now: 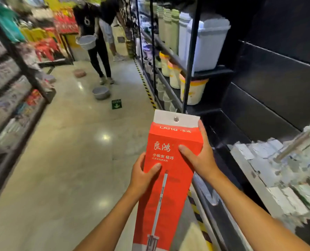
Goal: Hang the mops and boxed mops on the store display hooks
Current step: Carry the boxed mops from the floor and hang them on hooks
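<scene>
A tall red boxed mop (pixel 168 192) with a white top flap and a metal eyelet stands upright in front of me over the aisle floor. My left hand (pixel 142 175) grips its left edge with the thumb across the front. My right hand (pixel 198 154) holds its right edge higher up, fingers wrapped behind. To the right, white mop heads (pixel 277 174) with a metal handle hang blurred against the black display wall (pixel 270 91). No hooks are clearly visible.
Black shelving (pixel 188 57) on the right carries white bins and yellow-lidded buckets. Two people stand up the aisle, one holding a grey basin (pixel 86 42); another basin (pixel 101 92) lies on the floor. Stocked shelves (pixel 11 91) line the left side.
</scene>
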The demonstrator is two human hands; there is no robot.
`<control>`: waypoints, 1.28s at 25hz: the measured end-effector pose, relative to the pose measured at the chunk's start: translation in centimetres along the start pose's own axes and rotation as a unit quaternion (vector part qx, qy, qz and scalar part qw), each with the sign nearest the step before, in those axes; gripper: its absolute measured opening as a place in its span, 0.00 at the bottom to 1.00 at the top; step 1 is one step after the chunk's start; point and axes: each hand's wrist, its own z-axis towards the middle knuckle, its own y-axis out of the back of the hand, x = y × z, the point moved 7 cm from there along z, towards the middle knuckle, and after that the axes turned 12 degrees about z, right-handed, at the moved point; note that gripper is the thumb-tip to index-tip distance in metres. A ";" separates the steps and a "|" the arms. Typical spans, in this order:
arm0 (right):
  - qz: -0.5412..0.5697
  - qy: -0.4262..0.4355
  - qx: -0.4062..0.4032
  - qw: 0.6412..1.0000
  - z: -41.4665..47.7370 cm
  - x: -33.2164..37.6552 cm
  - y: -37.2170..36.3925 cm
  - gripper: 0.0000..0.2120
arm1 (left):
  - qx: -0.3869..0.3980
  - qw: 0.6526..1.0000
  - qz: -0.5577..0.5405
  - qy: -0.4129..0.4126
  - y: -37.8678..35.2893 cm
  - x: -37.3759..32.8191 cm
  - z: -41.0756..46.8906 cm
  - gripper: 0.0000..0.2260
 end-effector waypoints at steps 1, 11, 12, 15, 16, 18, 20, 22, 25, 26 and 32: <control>0.005 -0.004 0.018 1.000 2.1 -0.9 -1.3 0.51 | -0.018 1.000 -0.005 0.007 1.1 0.5 1.4 0.30; 0.002 -0.011 0.040 0.999 19.9 -6.7 -8.7 0.55 | -0.016 1.000 0.018 -0.012 6.3 3.5 19.6 0.32; -0.007 -0.006 0.028 1.000 20.9 -7.0 -8.5 0.56 | 0.007 0.999 0.032 -0.023 6.2 3.7 21.3 0.32; 0.013 -0.029 -0.016 0.999 23.4 -9.4 -6.8 0.52 | 0.106 0.992 0.062 -0.036 4.4 4.7 27.2 0.39; 0.013 -0.045 -0.036 0.998 24.0 -10.5 -5.9 0.52 | 0.138 0.986 0.082 -0.041 3.4 4.9 29.0 0.41; 0.011 -0.067 -0.064 0.996 25.5 -12.7 -4.2 0.52 | 0.203 0.971 0.117 -0.046 1.2 5.7 32.8 0.41; -0.017 -0.082 -0.089 0.993 27.5 -14.2 -2.2 0.54 | 0.256 0.953 0.152 -0.056 -1.1 6.0 36.3 0.38; -0.050 -0.088 -0.096 0.990 30.0 -15.4 0.0 0.57 | 0.299 0.935 0.177 -0.068 -3.6 5.4 39.2 0.35; -0.093 -0.070 -0.091 0.989 34.4 -15.2 3.6 0.59 | 0.306 0.935 0.169 -0.063 -7.8 4.8 43.5 0.35; -0.099 -0.068 -0.094 0.988 35.6 -15.2 5.0 0.59 | 0.307 0.936 0.161 -0.058 -9.3 4.5 44.9 0.36; -0.131 -0.027 -0.152 0.979 42.4 -14.1 12.9 0.57 | 0.327 0.934 0.131 -0.053 -17.4 -0.3 52.2 0.29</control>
